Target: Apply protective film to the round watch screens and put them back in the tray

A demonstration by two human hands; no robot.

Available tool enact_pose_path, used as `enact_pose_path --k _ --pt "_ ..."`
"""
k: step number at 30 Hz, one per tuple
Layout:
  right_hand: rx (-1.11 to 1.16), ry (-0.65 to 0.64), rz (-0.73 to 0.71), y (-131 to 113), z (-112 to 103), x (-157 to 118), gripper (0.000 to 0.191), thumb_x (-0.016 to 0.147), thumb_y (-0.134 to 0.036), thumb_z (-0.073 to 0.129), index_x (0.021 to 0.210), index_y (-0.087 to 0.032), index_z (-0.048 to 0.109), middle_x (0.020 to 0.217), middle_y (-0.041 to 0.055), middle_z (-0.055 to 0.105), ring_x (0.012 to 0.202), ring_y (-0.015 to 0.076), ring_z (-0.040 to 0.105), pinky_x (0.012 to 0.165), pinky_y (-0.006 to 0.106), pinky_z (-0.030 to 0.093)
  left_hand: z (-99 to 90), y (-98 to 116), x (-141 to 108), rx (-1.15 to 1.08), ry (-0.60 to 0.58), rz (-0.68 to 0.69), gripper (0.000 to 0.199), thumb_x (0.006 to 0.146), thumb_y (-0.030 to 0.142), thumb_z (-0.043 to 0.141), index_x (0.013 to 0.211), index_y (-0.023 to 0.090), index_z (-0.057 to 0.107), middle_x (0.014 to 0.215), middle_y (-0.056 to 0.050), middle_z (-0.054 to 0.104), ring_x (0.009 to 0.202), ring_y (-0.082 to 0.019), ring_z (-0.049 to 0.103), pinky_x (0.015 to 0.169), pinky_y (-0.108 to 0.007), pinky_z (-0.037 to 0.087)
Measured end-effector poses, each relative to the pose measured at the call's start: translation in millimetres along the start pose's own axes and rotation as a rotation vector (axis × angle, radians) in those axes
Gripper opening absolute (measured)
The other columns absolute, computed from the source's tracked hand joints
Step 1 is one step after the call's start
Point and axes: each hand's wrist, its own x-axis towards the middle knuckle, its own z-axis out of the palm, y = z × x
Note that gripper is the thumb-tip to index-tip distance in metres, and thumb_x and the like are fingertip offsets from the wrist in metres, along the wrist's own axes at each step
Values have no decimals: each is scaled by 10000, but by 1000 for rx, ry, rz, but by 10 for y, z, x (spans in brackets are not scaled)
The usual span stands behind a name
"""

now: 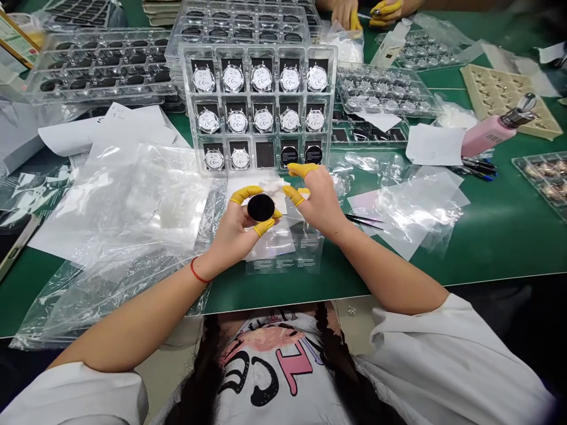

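Observation:
Between its yellow-capped fingertips my left hand holds a round watch head, its black face turned up toward me. Just right of it is my right hand, with yellow caps on thumb and index finger held apart and nothing visible between them. Behind both hands a clear tray leans upright, with rows of silver-backed watch heads. Its bottom row has one compartment showing only a black square, and two black-faced pieces at the right. Printed film stickers lie below the hands.
Plastic bags and sheets cover the left side. Black tweezers lie right of my right hand. Farther right are a pink bottle, pens and a beige tray. Another person's hands work at the back.

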Motion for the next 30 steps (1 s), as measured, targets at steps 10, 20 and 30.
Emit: enact_pose_path --k 10,20,30 --pt "312 -283 137 -285 -189 -104 130 874 -261 567 891 -202 681 940 43 700 913 195 600 825 365 468 -15 -120 -5 54 -61 180 485 898 358 637 1249 277 313 1469 -131 479 1078 -199 713 1027 -400 538" --pt "477 -224 203 -264 -245 -57 74 810 -270 623 800 -198 637 909 32 683 890 177 602 871 373 472 10 -96 -6 -5 -90 131 545 854 362 691 1257 273 334 1520 -127 408 1102 -195 690 1013 -388 556" --pt "788 -275 264 -269 -363 -65 233 809 -404 708 734 -202 618 1037 31 659 1003 176 598 976 383 429 -19 -54 42 -49 -165 -19 548 785 239 770 1222 212 440 968 -15 699 931 -156 746 922 -304 577"
